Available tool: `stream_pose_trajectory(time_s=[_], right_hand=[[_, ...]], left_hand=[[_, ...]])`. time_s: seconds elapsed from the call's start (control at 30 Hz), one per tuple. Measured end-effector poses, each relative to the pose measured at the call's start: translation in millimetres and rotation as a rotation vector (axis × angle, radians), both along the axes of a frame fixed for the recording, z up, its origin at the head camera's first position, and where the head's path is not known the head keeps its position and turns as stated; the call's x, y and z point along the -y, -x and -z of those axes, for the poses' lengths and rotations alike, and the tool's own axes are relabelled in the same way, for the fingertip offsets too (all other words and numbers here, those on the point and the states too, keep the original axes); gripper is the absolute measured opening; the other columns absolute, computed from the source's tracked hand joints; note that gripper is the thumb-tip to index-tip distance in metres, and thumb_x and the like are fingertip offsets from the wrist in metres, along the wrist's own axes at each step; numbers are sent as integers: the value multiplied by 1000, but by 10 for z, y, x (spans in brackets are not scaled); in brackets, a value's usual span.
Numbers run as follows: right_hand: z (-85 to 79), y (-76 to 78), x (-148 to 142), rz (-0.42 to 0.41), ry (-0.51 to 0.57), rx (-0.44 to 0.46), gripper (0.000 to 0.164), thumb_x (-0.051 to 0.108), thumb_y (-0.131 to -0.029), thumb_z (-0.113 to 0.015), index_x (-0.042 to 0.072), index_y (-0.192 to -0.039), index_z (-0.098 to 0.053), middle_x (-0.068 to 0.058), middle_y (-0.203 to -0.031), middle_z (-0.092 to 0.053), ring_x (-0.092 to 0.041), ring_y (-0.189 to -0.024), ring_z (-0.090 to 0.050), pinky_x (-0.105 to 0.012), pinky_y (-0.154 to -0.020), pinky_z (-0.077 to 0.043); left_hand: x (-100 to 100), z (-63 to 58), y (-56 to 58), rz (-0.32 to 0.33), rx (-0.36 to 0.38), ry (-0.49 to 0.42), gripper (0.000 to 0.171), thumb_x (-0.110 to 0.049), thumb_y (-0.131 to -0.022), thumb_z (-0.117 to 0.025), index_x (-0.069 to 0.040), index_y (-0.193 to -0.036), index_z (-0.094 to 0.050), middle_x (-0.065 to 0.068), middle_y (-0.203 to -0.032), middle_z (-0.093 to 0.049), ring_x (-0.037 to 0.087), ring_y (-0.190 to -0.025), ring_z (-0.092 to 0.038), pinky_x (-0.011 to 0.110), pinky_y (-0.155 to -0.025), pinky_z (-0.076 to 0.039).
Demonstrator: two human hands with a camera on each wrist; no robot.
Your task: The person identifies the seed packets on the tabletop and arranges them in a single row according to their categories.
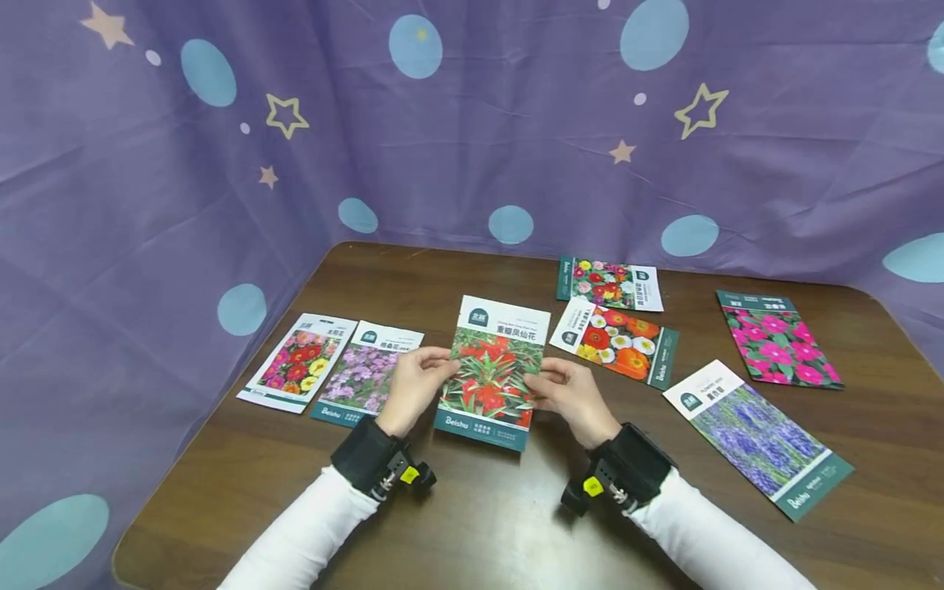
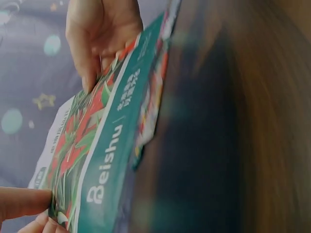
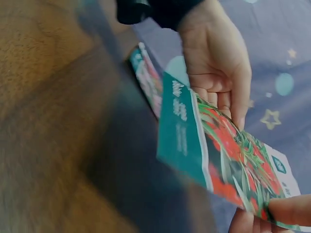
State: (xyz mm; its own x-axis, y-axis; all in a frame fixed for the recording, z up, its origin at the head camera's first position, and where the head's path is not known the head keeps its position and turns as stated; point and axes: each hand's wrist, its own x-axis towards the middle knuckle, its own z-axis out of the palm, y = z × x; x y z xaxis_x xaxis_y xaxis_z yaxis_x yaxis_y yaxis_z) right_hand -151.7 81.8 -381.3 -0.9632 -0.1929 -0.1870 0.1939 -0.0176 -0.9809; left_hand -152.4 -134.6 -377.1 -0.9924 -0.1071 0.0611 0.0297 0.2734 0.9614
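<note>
A seed packet with red flowers (image 1: pixel 490 373) is held up in front of me, raised off the table, its printed face showing. My left hand (image 1: pixel 420 381) pinches its left edge, thumb on the front and fingers behind. At the opposite edge my right hand (image 1: pixel 571 397) pinches it the same way. The left wrist view shows the packet's green bottom band (image 2: pixel 109 145) with the lettering "Beishu". In the right wrist view the packet (image 3: pixel 233 150) spans between both hands, tilted above the wood. Fingers behind the packet are partly hidden.
Left of the hands lie a mixed-flower packet (image 1: pixel 298 363) and a purple-flower packet (image 1: pixel 369 373). To the right are an orange-and-white poppy packet (image 1: pixel 615 340), a mixed-bloom packet (image 1: pixel 608 283), a pink-flower packet (image 1: pixel 778 340) and a lavender-coloured packet (image 1: pixel 760 434). A purple curtain (image 1: pixel 472 123) hangs behind the table (image 1: pixel 509 524).
</note>
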Motion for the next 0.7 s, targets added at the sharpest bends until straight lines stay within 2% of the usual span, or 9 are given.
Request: stream_pose_trajectory(time_s=[0.1,0.3,0.5,0.7], right_hand=[[98,27,156,0,-1,2,34,-2,-86,-57,-11,-116,-48,-5,-80,-64,-11,-66,-61,-27,-62,-54],[248,96,408,11,21,63,28,-7,-82,-59,-11,-107,-47,-7,-71,-58,-12,-56,-59,-25,-57,-54],[306,162,523,32,6,91,29,-8,-81,-61,-15,-106,-50,-9,-71,-57,-10,-50,-57,-23,-53,-53],[317,207,567,23,-16,98,30,-10,-79,-61,-17,-106,-49,-8,-66,-57,-9,-48,-57,-23,-51,-53]], left_hand=[[158,54,29,-25,17,110,21,-7,-79,-67,6,-95,-67,16,-83,-67,19,-72,-62,23,-63,-47],[388,134,52,-3,34,247,25,-4,-78,-66,10,-98,-65,19,-82,-67,22,-71,-62,26,-63,-49],[455,154,17,-23,7,343,28,-1,-74,-66,9,-100,-65,18,-84,-67,22,-73,-63,30,-67,-50],[454,174,-51,-10,-26,398,30,1,-74,-66,11,-102,-63,21,-89,-67,29,-79,-65,36,-70,-53]])
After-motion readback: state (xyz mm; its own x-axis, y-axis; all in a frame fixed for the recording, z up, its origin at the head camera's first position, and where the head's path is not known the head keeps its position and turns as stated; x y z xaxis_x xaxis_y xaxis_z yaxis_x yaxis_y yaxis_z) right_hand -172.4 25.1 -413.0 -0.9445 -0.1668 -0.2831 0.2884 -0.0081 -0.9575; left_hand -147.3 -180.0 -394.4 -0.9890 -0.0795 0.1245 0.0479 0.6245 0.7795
